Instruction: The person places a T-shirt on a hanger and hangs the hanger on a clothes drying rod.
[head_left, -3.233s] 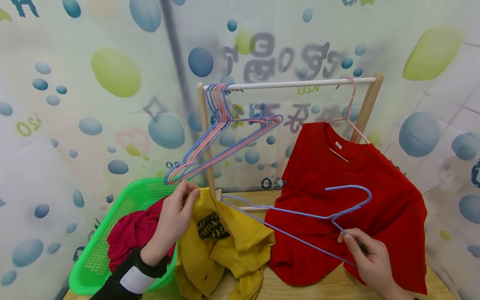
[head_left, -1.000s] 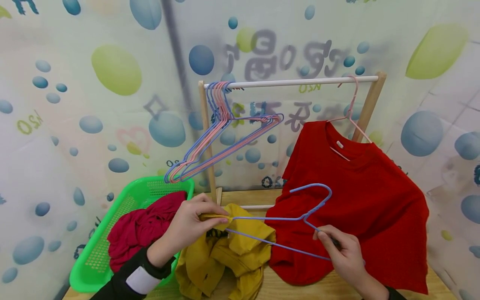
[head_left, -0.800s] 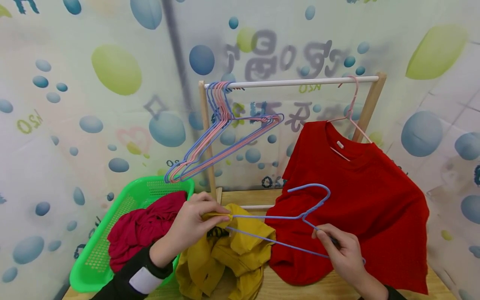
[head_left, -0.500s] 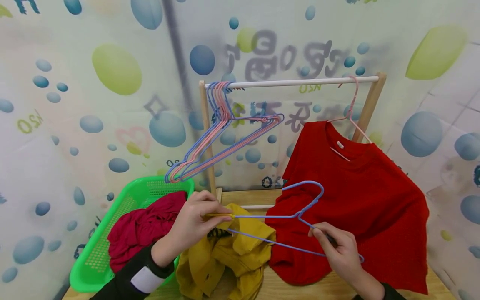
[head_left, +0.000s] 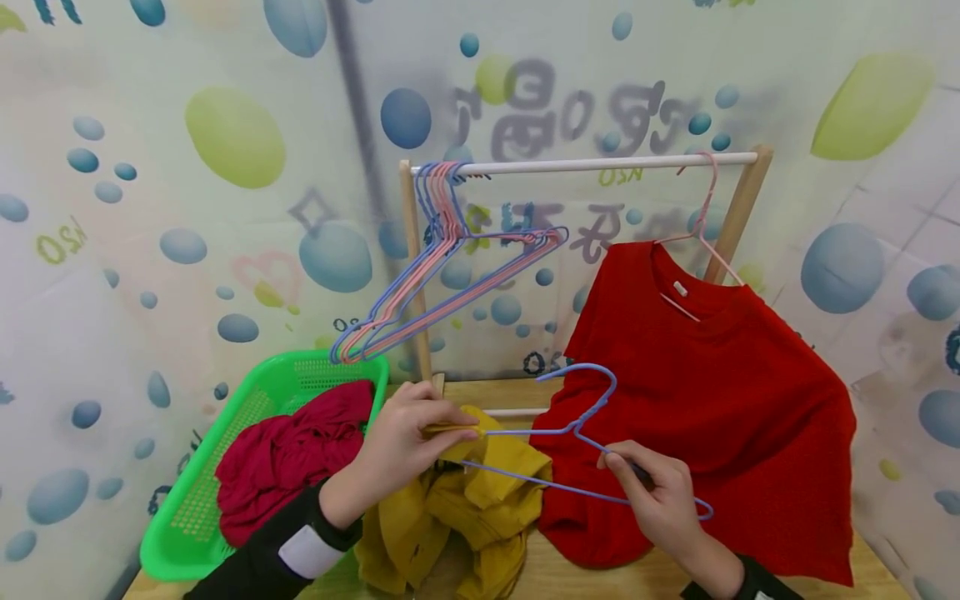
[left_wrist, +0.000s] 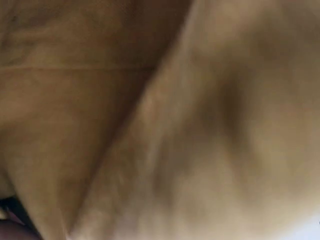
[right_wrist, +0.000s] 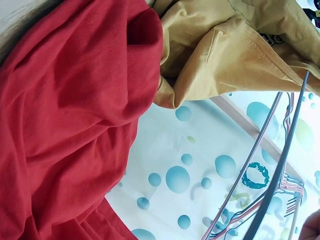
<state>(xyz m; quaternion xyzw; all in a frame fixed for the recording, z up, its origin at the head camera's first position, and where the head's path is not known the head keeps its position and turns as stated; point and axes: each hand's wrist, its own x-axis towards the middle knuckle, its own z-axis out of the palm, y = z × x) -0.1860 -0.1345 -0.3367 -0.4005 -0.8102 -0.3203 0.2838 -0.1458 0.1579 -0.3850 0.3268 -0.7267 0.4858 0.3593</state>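
My left hand (head_left: 408,433) pinches the edge of a yellow shirt (head_left: 480,508) with dark print, bunched on the table. Thumb and fingers of my right hand (head_left: 656,492) grip a blue wire hanger (head_left: 591,414) by the shoulder bar below its hook. The hook points up and left. The hanger's left end runs into the yellow cloth at my left fingertips and is hidden there. In the right wrist view the hanger bar (right_wrist: 276,175) reaches up to the yellow shirt (right_wrist: 220,60). Blurred yellow-brown cloth (left_wrist: 65,125) fills much of the left wrist view.
A red T-shirt (head_left: 720,400) hangs from a pink hanger at the right end of the rack rail (head_left: 570,166). Several blue and pink hangers (head_left: 442,250) cluster at its left end. A green basket (head_left: 172,500) at left holds a crimson garment (head_left: 292,458).
My right hand has brought the hanger leftward, and its left end has gone into the yellow shirt. My left hand has moved right and down, still pinching the cloth edge.
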